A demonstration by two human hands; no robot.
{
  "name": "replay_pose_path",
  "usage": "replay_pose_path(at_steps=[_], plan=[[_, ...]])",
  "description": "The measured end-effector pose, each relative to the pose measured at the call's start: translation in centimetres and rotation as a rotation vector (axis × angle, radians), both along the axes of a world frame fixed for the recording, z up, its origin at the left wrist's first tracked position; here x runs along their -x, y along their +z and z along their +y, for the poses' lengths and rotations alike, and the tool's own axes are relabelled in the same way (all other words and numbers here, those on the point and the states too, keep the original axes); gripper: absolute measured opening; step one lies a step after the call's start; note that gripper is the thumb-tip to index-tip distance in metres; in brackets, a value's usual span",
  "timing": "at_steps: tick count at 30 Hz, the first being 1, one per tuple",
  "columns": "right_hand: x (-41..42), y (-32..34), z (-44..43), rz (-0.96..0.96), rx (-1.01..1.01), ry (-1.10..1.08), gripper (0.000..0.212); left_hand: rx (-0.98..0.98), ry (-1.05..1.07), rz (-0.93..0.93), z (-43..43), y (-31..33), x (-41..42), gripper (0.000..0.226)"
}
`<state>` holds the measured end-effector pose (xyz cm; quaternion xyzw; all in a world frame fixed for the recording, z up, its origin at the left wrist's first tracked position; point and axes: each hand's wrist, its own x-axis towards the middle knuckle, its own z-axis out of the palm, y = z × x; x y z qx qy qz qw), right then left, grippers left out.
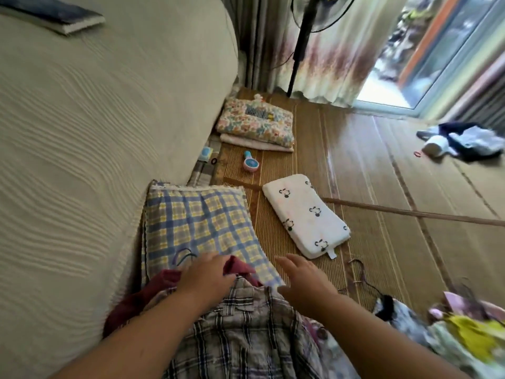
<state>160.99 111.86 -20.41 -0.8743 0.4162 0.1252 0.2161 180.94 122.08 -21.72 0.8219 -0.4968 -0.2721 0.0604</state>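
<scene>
A grey plaid shirt lies in front of me over a dark red garment. My left hand rests on the top of the pile, its fingers curled round a fold of the dark red cloth. Just right of the shirt's collar, my right hand hovers with its fingers spread and holds nothing. Both garments lie partly on a blue and yellow checked pillow that leans against the bed.
A bed with a beige ribbed cover fills the left side. On the woven floor mat lie a white printed pillow, folded floral blankets, a small toy and clothes piles at right. A fan pole stands by the curtain.
</scene>
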Motion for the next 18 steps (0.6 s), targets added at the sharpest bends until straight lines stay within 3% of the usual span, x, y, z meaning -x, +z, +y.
replay_pose_path(at_steps=[4,9,18], plan=[[8.0,4.7,0.0,-0.021,0.103,-0.117,0.07,0.142,-0.253,0.071,-4.0,5.2,8.5,0.055],[19.8,9.4,2.8,-0.044,0.19,-0.338,0.064,0.285,-0.644,0.005,-5.8,10.7,21.1,0.053],[45.4,13.1,14.0,-0.042,0.188,-0.818,0.056,0.255,-1.04,0.005,-1.9,14.9,45.4,0.05]])
